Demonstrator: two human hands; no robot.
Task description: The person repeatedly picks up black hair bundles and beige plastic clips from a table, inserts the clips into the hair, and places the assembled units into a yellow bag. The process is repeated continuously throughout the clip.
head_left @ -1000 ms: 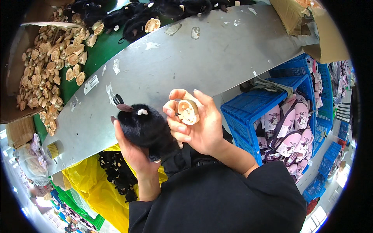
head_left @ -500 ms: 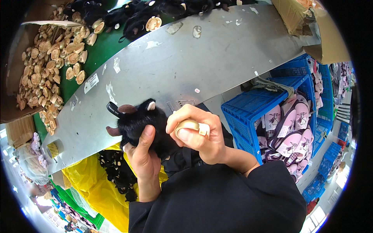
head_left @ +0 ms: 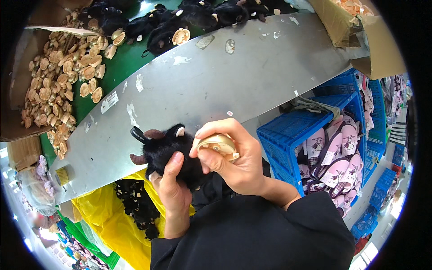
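A small black plush toy [head_left: 157, 155] with brown and pale bits and a black loop label [head_left: 139, 134] is gripped in my left hand [head_left: 173, 193]. The left thumb presses along its side. Just to the right of the plush, my right hand [head_left: 243, 162] pinches a gold plastic shell [head_left: 217, 143] between thumb and fingers. The shell's hollow inner side shows, and a pale tab sits at its lower right edge. Both hands are over the near side of the metal table [head_left: 180, 94], close to my body.
Many gold shells [head_left: 56, 90] lie heaped in and beside a cardboard box at left. Several black plush toys [head_left: 193, 18] lie along the green surface [head_left: 112, 67]. A yellow bag [head_left: 99, 211] holds more black plush pieces. Blue crates [head_left: 281, 139] with pink slippers [head_left: 335, 173] stand at right.
The gold shell has turned in my right hand, from edge-on to showing its hollow inside. The left hand still holds the plush; the view has shifted slightly.
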